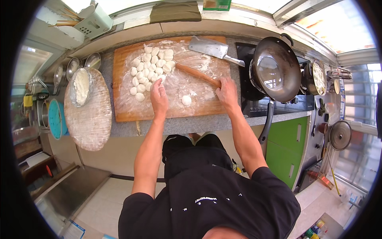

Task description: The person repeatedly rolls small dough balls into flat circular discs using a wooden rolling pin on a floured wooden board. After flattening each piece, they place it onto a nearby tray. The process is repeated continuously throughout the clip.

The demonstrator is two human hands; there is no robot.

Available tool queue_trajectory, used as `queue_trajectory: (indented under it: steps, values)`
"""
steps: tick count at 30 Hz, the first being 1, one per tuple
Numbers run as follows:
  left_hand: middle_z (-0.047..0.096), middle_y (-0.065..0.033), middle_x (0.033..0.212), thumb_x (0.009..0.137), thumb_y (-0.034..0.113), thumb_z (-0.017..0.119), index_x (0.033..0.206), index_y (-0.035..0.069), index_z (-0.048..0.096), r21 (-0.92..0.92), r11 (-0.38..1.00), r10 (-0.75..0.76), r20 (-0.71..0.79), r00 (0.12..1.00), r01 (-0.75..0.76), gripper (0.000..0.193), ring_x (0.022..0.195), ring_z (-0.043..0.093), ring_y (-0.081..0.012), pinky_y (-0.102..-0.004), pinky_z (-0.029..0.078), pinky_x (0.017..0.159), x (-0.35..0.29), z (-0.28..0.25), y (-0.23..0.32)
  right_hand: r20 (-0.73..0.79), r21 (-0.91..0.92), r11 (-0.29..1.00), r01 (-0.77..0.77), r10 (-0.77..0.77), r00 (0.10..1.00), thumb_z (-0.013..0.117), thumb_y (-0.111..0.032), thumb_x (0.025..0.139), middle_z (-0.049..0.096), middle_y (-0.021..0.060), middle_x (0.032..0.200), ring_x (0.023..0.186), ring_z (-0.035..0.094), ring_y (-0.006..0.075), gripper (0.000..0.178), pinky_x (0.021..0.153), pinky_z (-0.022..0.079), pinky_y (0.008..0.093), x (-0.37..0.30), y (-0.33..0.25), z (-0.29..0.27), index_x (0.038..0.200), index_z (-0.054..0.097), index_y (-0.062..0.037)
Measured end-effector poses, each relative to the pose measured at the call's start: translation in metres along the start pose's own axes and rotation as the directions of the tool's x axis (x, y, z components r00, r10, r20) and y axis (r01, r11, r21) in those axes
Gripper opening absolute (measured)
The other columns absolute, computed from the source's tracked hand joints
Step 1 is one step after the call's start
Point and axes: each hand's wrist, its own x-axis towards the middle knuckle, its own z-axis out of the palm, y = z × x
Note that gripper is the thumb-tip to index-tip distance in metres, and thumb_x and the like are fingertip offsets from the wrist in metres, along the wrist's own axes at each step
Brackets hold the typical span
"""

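Observation:
A floured wooden board [119, 107] lies on the counter in front of me. My right hand [228, 95] is closed around the near right end of a rolling pin [197, 74], which slants away to the left across the board. Beside the lower right edge of a cluster of small white dough pieces [151, 67], my left hand [159, 98] has its fingers stretched out, fingertips close to the nearest pieces. Whether they touch one is hard to make out. One flattened dough round [186, 100] sits alone between my two hands.
A cleaver [209, 47] rests at the board's far right, its handle over the edge. Right of it, a wok [276, 69] stands on the stove, handle toward me. At left, a bowl of flour [82, 87] sits on a round ridged tray [93, 123], beside a turquoise basin [55, 119].

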Motion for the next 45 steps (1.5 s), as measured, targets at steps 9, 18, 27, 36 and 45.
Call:
queue_trajectory:
  steps: [9,18,27,36,45]
  values:
    - [0.065,-0.0204,0.141,0.103,0.01,0.06,0.136,0.001,0.068,0.286,0.879,0.396,0.007,0.918,-0.381,0.035,0.136,0.058,-0.0415,-0.0519,0.044,0.12,-0.019,-0.008,0.038,0.168,0.044,0.992,0.116,-0.122,0.978,0.083,-0.014,0.086,0.068,0.0152,0.11,0.11,0.066,0.039,0.031,0.093,0.054,0.0507,-0.005,-0.027,-0.011,0.114,0.072,-0.0079]
    - [0.048,-0.0199,0.168,0.107,0.034,0.061,0.165,0.006,0.048,0.655,0.627,0.235,0.358,0.904,-0.422,0.065,0.161,0.037,-0.039,-0.0573,0.025,0.134,-0.049,0.008,0.009,0.3,-0.102,0.961,0.256,-0.215,0.929,0.073,-0.03,0.098,0.061,0.0135,0.145,0.143,0.053,0.0327,0.054,0.122,0.041,0.05,-0.043,-0.058,0.004,0.148,0.061,-0.0125]
    - [0.034,-0.0189,0.178,0.112,0.042,0.052,0.172,0.004,0.034,0.723,0.568,0.224,0.323,0.919,-0.393,0.073,0.165,0.03,-0.0361,-0.0537,0.018,0.137,0.014,0.022,0.015,0.252,-0.325,0.917,0.232,-0.152,0.956,0.044,-0.062,0.111,0.03,0.0135,0.181,0.169,0.024,0.0303,0.083,0.138,0.016,0.0511,0.019,-0.055,0.039,0.173,0.033,-0.0087]
    - [0.066,-0.0178,0.146,0.101,0.034,0.073,0.14,0.008,0.07,0.267,0.863,0.18,0.632,0.754,-0.43,0.047,0.13,0.064,-0.0395,-0.0487,0.052,0.108,0.008,0.004,0.039,0.251,-0.114,0.942,0.315,-0.279,0.927,0.07,-0.023,0.098,0.064,0.0084,0.115,0.114,0.063,0.0293,0.035,0.104,0.05,0.0455,-0.064,-0.059,0.017,0.131,0.071,-0.01]
    - [0.075,-0.0185,0.111,0.104,0.022,0.067,0.117,0.003,0.073,0.628,0.776,-0.251,0.39,0.886,-0.057,0.024,0.109,0.072,-0.041,-0.0511,0.056,0.092,-0.016,0.008,0.054,0.185,-0.036,0.948,0.317,-0.306,0.934,0.076,-0.016,0.092,0.066,0.0047,0.111,0.108,0.066,0.0279,0.033,0.095,0.051,0.0437,-0.079,-0.052,0.003,0.125,0.075,-0.0141]
